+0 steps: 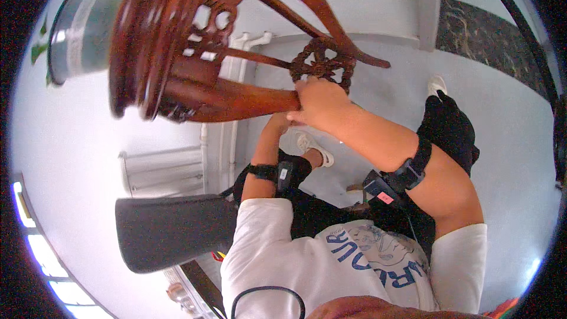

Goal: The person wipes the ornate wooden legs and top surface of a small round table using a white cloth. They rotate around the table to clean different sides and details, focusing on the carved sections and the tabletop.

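Observation:
A carved, dark reddish-brown wooden stand point(195, 84) with curved legs and openwork panels fills the upper left. My right hand point(322, 99) is wrapped around the lower end of its nearest leg, beside a carved openwork stretcher point(321, 63). Just below that, my left hand point(283, 120) reaches to the same leg end. Its fingers are largely hidden behind my right hand, so its hold cannot be made out. A grey-green pot point(86, 35) with a pale band and a few green leaves appears beyond the stand's top; its base is hidden by the stand's rim.
Grey floor point(500, 141) spreads to the right, with a dark marbled panel point(487, 44) along the wall. White pipes point(232, 141) and a radiator point(164, 170) line the left wall. A dark grey padded chair part point(172, 235) is close to my left side.

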`<control>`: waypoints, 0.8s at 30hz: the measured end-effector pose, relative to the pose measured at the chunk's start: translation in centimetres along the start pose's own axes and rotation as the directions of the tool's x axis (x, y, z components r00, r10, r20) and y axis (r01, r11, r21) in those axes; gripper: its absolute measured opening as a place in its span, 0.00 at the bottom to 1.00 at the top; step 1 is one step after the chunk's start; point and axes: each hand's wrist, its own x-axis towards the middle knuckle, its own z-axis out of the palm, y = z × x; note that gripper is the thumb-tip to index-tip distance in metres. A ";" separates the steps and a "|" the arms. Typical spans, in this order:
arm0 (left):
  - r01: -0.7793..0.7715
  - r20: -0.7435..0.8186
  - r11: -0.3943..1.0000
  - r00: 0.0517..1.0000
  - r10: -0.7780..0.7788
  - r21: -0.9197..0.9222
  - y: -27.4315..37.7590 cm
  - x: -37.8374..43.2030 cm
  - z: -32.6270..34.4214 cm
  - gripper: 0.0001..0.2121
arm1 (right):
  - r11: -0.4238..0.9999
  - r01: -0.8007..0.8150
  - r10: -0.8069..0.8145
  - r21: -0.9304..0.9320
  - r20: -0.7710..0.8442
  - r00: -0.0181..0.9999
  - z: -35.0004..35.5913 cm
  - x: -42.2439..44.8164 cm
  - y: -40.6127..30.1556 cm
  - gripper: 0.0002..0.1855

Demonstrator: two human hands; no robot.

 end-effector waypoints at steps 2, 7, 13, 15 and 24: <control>0.080 0.104 0.984 0.993 -0.063 -0.162 -3.4 -2.6 -1.4 0.22 | 1.000 -0.005 0.005 -0.024 -0.014 1.000 0.1 -0.2 0.0 0.32; -0.087 0.040 0.821 0.990 0.133 -0.564 -13.3 -3.9 -8.7 0.23 | 0.999 0.004 0.000 0.047 -0.087 0.996 0.9 0.0 0.5 0.36; -0.572 -0.545 0.350 0.819 0.182 -0.742 -13.5 -1.4 -17.1 0.20 | 0.995 0.048 -0.041 0.092 -0.083 0.996 1.0 -0.1 1.0 0.27; -0.593 -0.501 0.312 0.800 0.329 -0.742 -10.1 -0.7 -19.3 0.18 | 0.995 0.057 -0.053 0.087 -0.047 0.997 0.7 -0.3 1.0 0.32; -0.664 -0.358 0.434 0.718 0.597 -0.609 3.2 -1.8 -25.9 0.17 | 0.998 0.007 -0.009 0.060 0.038 0.999 0.9 -0.4 2.7 0.29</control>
